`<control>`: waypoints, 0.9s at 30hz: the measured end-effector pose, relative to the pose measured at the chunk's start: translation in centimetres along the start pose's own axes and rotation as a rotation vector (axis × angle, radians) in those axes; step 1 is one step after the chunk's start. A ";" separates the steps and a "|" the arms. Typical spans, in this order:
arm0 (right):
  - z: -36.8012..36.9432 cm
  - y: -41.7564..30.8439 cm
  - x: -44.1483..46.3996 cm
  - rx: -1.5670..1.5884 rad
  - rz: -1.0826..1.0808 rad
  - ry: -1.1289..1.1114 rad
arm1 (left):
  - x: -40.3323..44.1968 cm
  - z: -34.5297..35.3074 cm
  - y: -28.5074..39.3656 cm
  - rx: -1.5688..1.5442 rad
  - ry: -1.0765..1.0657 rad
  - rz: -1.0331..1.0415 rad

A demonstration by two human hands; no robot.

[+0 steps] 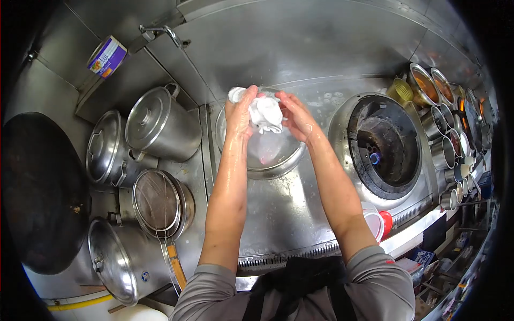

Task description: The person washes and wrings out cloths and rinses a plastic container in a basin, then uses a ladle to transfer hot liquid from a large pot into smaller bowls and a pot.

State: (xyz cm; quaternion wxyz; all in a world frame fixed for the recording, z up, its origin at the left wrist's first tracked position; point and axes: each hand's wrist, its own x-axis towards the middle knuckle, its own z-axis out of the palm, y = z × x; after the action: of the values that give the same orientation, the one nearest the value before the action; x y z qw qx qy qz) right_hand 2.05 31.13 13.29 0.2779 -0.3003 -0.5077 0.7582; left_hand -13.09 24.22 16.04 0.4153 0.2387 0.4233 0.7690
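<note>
A bunched wet white cloth (pixel 266 113) is held up between my two hands over a round metal basin (pixel 274 172). My left hand (pixel 239 113) is closed on the cloth's left side, with part of it sticking out past the thumb. On the other side, my right hand (pixel 297 117) curls its fingers around the right edge. Water sits in the basin, and a small pinkish patch shows in it. Both forearms look wet. The palms' contact with the cloth is partly hidden.
Right of the basin is a wok burner (pixel 383 144) with a blue flame inside. Lidded steel pots (pixel 155 120) and a mesh strainer (pixel 156 200) stand at left, beside a big black wok (pixel 43 192). A swing faucet (pixel 168 35) is above. Metal containers (pixel 443 152) line the right.
</note>
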 end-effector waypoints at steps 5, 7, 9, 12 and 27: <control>1.8 0.0 -2.3 0.798 0.070 -0.642 | -1.6 4.0 2.3 0.016 -0.269 0.026; 1.7 0.4 -3.0 0.780 0.128 -0.643 | -1.6 4.2 2.3 0.094 -0.299 0.048; 1.6 -0.1 -2.8 0.553 0.162 -0.615 | -1.4 3.9 1.9 0.233 -0.355 0.103; 2.2 0.1 -2.7 0.249 0.151 -0.517 | -0.3 2.6 0.9 0.495 -0.413 0.216; 1.5 1.1 -3.1 -0.456 -0.190 -0.208 | -1.8 0.6 0.5 -0.021 -0.037 -0.083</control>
State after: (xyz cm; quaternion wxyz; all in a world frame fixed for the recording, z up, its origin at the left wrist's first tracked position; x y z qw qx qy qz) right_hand 2.89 27.65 13.19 0.2192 -0.2266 -0.7170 0.6217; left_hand -11.89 22.85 16.81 0.4571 0.2309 0.4171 0.7509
